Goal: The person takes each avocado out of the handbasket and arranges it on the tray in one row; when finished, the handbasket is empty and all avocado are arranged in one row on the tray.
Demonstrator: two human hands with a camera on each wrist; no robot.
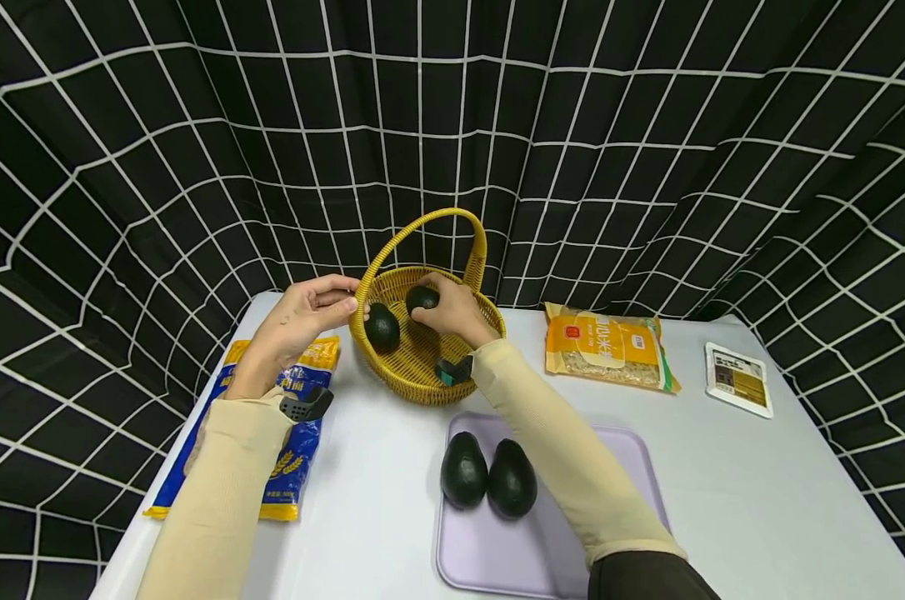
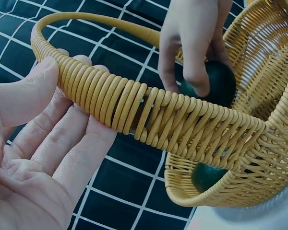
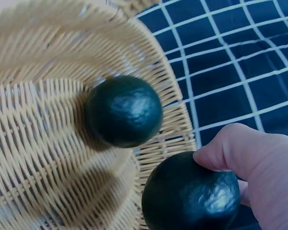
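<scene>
A yellow wicker basket (image 1: 415, 387) with a tall arched handle (image 2: 101, 93) stands toward the back of the table. My left hand (image 1: 291, 321) holds that handle on its left side, thumb on one face and fingers behind it. Over the basket, my right hand (image 1: 456, 312) grips a dark green avocado (image 3: 192, 194) between thumb and fingers. Another avocado (image 1: 382, 327) lies inside at the basket's left wall, and it also shows in the right wrist view as a round avocado (image 3: 125, 111) against the weave.
Two avocados, a left one (image 1: 464, 471) and a right one (image 1: 512, 479), lie on a lilac tray (image 1: 550, 550) under my right forearm. A blue noodle bag (image 1: 302, 450) is beneath my left arm. To the right are a grain bag (image 1: 606, 346) and a small white packet (image 1: 737, 379).
</scene>
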